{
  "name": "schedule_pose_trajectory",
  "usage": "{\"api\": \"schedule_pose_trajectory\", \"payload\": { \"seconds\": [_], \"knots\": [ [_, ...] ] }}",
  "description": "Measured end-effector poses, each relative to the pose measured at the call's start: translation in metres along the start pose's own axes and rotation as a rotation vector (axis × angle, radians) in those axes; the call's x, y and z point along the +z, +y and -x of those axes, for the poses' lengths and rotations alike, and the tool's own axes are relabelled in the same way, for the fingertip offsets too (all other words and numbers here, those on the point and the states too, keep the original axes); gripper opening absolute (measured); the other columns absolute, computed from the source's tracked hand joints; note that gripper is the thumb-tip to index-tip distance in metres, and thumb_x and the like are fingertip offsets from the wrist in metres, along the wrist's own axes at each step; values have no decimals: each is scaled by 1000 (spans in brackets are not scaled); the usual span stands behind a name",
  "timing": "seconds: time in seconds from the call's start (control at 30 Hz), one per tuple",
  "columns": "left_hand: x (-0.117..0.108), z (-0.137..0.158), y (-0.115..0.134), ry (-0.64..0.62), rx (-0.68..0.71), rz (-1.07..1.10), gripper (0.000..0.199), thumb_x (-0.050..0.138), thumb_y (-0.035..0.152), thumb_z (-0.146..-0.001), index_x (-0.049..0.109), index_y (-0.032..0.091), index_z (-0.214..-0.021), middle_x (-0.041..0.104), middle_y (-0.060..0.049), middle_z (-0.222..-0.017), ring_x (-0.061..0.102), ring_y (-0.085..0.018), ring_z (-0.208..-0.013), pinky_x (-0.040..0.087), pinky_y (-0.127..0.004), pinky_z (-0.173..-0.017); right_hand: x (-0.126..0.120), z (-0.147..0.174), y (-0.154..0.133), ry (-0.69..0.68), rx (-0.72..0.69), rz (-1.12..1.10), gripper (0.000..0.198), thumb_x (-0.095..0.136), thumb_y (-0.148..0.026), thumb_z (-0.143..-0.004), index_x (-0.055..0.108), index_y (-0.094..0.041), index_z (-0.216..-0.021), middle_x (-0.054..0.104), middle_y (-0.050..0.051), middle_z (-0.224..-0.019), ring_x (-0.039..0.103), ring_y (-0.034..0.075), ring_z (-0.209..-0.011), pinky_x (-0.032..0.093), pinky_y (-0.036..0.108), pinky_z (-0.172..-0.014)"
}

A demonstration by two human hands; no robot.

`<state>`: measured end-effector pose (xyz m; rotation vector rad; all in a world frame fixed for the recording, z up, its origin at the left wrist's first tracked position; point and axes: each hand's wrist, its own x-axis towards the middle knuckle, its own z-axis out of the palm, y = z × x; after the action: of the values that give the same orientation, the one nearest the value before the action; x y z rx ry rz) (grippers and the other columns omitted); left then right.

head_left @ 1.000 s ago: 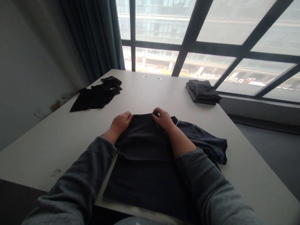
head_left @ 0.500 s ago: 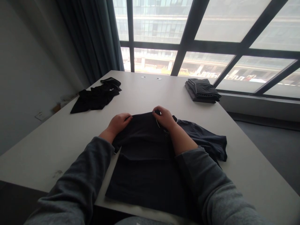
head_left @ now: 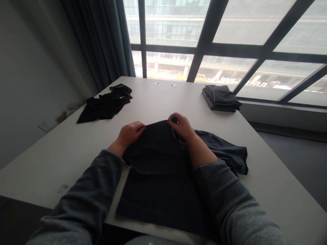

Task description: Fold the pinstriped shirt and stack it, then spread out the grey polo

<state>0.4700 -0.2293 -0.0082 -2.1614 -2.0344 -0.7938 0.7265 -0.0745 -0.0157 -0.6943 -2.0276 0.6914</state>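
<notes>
A dark navy short-sleeved shirt (head_left: 160, 183) lies spread on the white table, its hem toward me and its collar end away. My left hand (head_left: 131, 133) pinches the shirt's far edge along the left shoulder. Close to the collar, my right hand (head_left: 181, 126) grips the same edge, with fingers closed on the cloth. Between the two hands the fabric is drawn taut and slightly raised. Small buttons show beside my right wrist. The right sleeve lies flat on the table, partly hidden behind my right forearm.
On the white table (head_left: 84, 153), rumpled black clothes (head_left: 104, 105) lie at the far left. A folded stack with a striped garment (head_left: 221, 97) on top sits at the far right. Beyond the table are a window and a dark curtain (head_left: 102, 37).
Both hands have shifted slightly, the right one a little up and to the right, still gripping the shirt. The cloth between them looks smoother and tauter.
</notes>
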Motion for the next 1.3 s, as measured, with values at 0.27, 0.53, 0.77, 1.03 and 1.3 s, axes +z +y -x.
{"api": "schedule_pose_trajectory", "payload": {
  "seconds": [0.27, 0.53, 0.77, 1.03, 1.3],
  "knots": [
    [-11, 3, 19, 241, -54, 80, 38, 48, 42, -108, 79, 24, -119, 79, -6, -128, 72, -25, -120, 53, -34, -104, -16, -3, -19, -85, -63, 29, 17, 71, -39, -85, 69, -23, -88, 72, 2, -89, 62, 20, -82, 47, 33, -77],
    [-38, 2, 46, 321, -29, 71, 36, 46, 39, -107, 76, 20, -109, 80, -9, -108, 74, -25, -103, 55, -34, -95, -54, -7, -64, -206, -179, 116, 20, 71, -43, -91, 71, -23, -90, 70, 2, -84, 60, 19, -76, 46, 33, -74],
    [-89, -13, 73, 135, -11, 130, 39, 50, 48, -104, 79, 23, -114, 82, -4, -105, 75, -26, -97, 55, -32, -86, -114, -37, -103, -286, -219, 202, 23, 70, -44, -94, 78, -22, -97, 73, 3, -88, 63, 20, -79, 48, 34, -77],
    [-121, -28, 103, 68, -41, 253, 49, 39, 54, -107, 68, 18, -90, 71, -4, -86, 65, -21, -80, 51, -32, -76, -141, -47, -139, -194, -255, 270, 28, 74, -48, -93, 81, -21, -94, 70, 3, -82, 65, 21, -81, 50, 37, -80],
    [-138, -18, 102, -114, 73, 403, 45, 69, 61, -92, 63, 20, -76, 62, -1, -75, 59, -18, -72, 49, -29, -66, -156, -32, -156, -469, -120, 238, 32, 74, -53, -89, 72, -21, -95, 67, 1, -82, 61, 18, -75, 46, 32, -70]
  ]
}}
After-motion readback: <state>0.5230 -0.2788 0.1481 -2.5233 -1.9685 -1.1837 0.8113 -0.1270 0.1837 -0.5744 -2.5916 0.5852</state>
